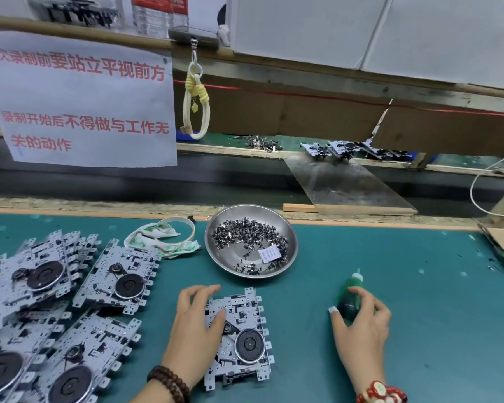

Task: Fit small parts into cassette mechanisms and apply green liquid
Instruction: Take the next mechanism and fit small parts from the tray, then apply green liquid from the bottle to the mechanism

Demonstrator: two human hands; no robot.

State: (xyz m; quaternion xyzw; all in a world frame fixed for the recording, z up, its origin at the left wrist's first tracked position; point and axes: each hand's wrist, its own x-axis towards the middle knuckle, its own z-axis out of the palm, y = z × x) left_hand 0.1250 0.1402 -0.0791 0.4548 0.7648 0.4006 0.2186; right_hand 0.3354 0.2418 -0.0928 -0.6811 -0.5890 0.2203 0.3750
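Observation:
A metal cassette mechanism (242, 335) with a black flywheel lies on the green mat in front of me. My left hand (197, 324) rests on its left side, the fingers curled over its upper left edge and the thumb on its plate. To the right a small bottle of green liquid (350, 292) with a white nozzle stands on the mat. My right hand (361, 324) curls round its lower part, thumb on the left and fingers on the right. A steel bowl (288, 228) behind the mechanism holds several small dark parts and a white slip.
Stacks of several more cassette mechanisms (56, 309) fill the mat's left side. A stained cloth (157, 238) and a tape roll (184, 225) lie left of the bowl. A conveyor runs behind the mat, with a paper notice (82, 97) hanging above it. More mechanisms (346, 148) sit across it.

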